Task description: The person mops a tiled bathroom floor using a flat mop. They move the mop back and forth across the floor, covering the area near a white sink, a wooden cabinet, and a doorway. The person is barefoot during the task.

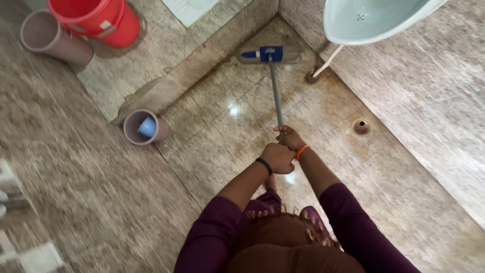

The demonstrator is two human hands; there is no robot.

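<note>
Both of my hands grip the grey handle of a floor wiper. My left hand, with a black band at the wrist, closes on the handle's near end. My right hand, with an orange band at the wrist, holds the handle just beyond it. The wiper's blue head rests on the wet stone floor near the step, far from me. My sleeves are dark purple.
A white washbasin with a drain pipe hangs at top right. A round floor drain lies to the right. A small mauve mug stands by the step; a red bucket and mauve bucket sit at top left.
</note>
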